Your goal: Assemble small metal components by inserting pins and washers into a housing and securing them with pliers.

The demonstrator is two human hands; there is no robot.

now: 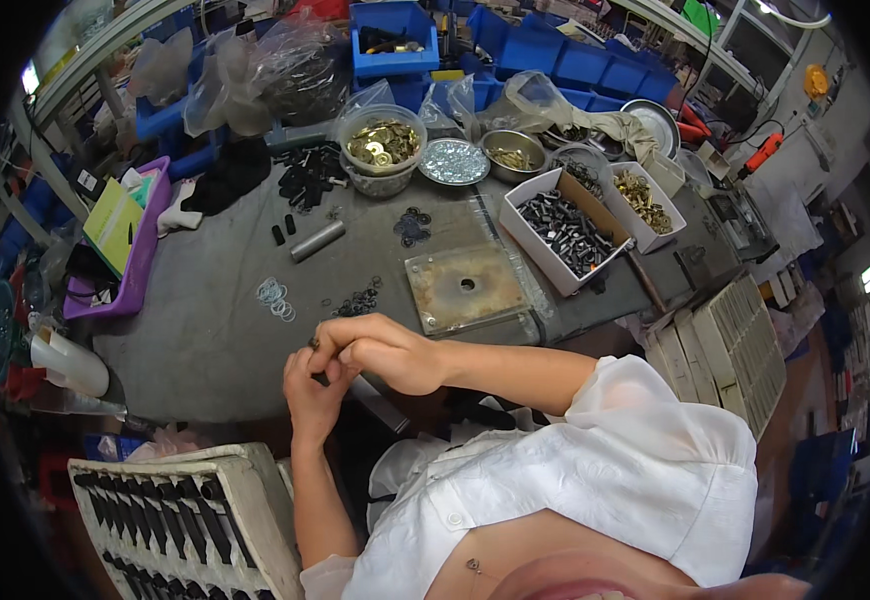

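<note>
Fingers (327,352) of both hands on small dark part (321,378)

Grey worktop (205,330) under everything – a rusty brown square metal plate (467,288) with a dark centre hole, a white cardboard box of black metal parts (565,232), a clear plastic tub of brass-gold discs (383,145), blue plastic bins (555,55), a purple plastic tray (145,250) – white short shirt sleeve (635,440)

L hand (313,390) upright, fingers curled, meeting R hand (385,352) at the fingertips; R forearm comes in from the right, bent at the elbow, L forearm rises from below, both hands pinched shut together
</note>
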